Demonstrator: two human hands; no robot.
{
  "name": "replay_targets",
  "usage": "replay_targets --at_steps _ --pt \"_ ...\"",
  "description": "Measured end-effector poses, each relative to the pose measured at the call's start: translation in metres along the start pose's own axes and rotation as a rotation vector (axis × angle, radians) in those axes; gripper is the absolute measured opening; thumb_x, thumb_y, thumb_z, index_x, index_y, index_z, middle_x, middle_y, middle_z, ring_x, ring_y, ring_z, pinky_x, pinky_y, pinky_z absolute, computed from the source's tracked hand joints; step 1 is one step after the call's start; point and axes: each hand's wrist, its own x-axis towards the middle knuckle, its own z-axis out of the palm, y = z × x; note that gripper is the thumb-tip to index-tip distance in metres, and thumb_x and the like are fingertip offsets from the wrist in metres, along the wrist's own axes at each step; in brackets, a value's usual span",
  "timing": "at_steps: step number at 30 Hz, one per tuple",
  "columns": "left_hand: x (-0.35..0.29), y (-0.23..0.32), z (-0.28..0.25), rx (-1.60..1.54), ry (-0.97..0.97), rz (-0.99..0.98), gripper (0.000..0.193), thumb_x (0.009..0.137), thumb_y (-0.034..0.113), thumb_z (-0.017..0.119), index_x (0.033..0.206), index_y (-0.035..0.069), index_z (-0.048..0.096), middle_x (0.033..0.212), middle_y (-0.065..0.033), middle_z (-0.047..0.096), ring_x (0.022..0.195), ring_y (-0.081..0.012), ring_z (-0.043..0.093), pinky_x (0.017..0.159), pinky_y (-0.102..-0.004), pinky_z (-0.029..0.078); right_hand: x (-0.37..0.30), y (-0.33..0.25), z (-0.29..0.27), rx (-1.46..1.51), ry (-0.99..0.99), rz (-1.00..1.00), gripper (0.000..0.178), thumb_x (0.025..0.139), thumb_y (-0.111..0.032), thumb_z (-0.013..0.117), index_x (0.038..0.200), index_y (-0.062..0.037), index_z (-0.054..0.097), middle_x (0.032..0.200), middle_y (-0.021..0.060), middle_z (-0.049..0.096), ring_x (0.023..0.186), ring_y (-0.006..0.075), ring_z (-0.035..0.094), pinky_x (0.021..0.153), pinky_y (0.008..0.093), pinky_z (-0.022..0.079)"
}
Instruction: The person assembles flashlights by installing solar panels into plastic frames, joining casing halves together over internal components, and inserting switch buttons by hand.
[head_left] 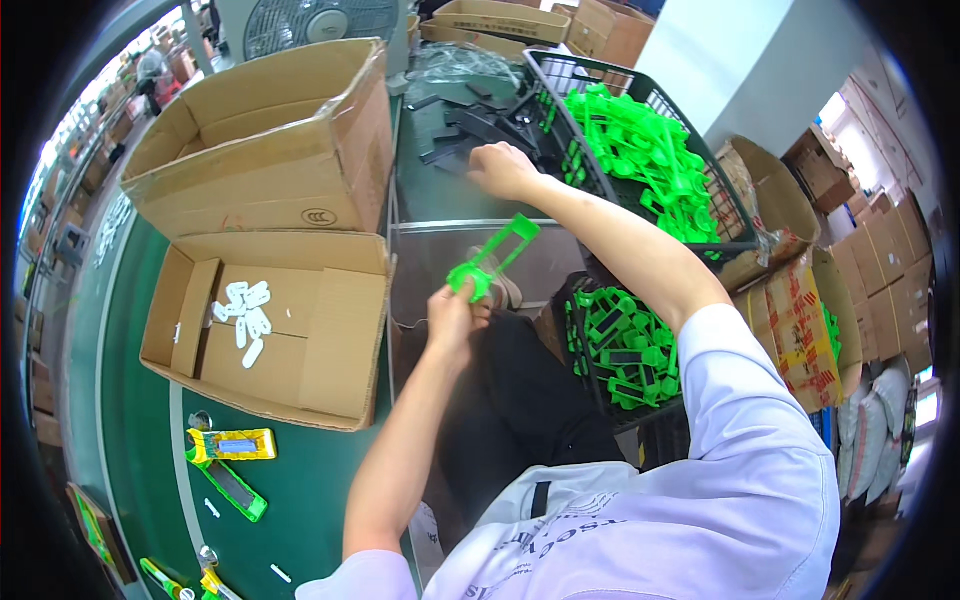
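Observation:
My left hand (455, 322) grips the round end of a bright green plastic frame (508, 245). The frame's long arm, with a rectangular opening, points up and to the right. Farther off, my right hand (503, 172) reaches over the green table, its fingers curled downward at the edge of a pile of flat black plastic pieces (490, 125). Whatever its fingertips hold, if anything, is hidden. A black crate (735, 190) heaped with similar green frames (645, 150) stands to the right of that hand. Below my right forearm, another dark crate holds green frames with black inserts (625, 345).
On the left, a shallow carton (330, 355) contains several white oval pieces (245, 315); a taller carton (345, 150) stands behind it. Yellow-and-green assemblies (235, 445) lie on the green bench (310, 490). A fan (320, 25) sits at the back, and more cartons (880, 240) are stacked right.

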Motion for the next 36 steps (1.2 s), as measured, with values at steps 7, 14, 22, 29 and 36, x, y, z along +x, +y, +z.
replay_targets --at_steps 7,14,22,29,36 --pt "0.000 -0.003 0.007 0.037 -0.044 -0.076 0.022 0.102 0.025 0.051 0.102 0.006 0.062 0.078 -0.0028 0.065 0.061 -0.0079 0.059 0.053 -0.0223 0.048 0.063 0.016 0.050 -0.194 -0.062 0.088 0.035 0.078 -0.035 0.079 0.092 -0.0040 0.070 0.104 0.0184 0.069 0.098 0.0366 0.067 0.079 0.0450 0.054" --pt "-0.001 -0.002 0.006 0.100 -0.037 -0.051 0.026 0.101 0.025 0.050 0.102 0.004 0.065 0.080 -0.0048 0.066 0.061 -0.0079 0.057 0.053 -0.0227 0.047 0.076 -0.007 0.047 -0.362 -0.208 0.045 0.033 0.074 -0.028 0.081 0.096 -0.0049 0.073 0.100 0.0188 0.071 0.096 0.0339 0.069 0.080 0.0429 0.055" --pt "0.000 -0.005 0.008 0.166 -0.049 -0.040 0.025 0.102 0.027 0.050 0.103 0.006 0.065 0.079 -0.0018 0.064 0.063 -0.0067 0.056 0.055 -0.0223 0.046 0.070 -0.002 0.047 -0.284 -0.175 0.113 0.030 0.072 -0.021 0.080 0.094 -0.0018 0.072 0.100 0.0199 0.071 0.097 0.0344 0.069 0.080 0.0428 0.056" --pt "0.002 -0.007 0.006 0.201 -0.058 -0.026 0.024 0.102 0.026 0.050 0.103 0.007 0.065 0.080 -0.0021 0.064 0.064 -0.0072 0.057 0.054 -0.0218 0.046 0.070 -0.001 0.053 -0.201 -0.157 0.058 0.025 0.067 -0.012 0.077 0.089 0.0010 0.071 0.098 0.0245 0.069 0.097 0.0387 0.067 0.082 0.0437 0.056" --pt "0.001 0.004 0.006 0.211 -0.074 -0.016 0.025 0.102 0.025 0.050 0.108 0.004 0.063 0.079 -0.0045 0.064 0.063 -0.0088 0.058 0.054 -0.0226 0.047 0.077 0.005 0.051 -0.243 -0.159 -0.022 0.045 0.064 -0.018 0.088 0.099 0.0025 0.067 0.102 0.0224 0.068 0.101 0.0383 0.065 0.086 0.0426 0.055"
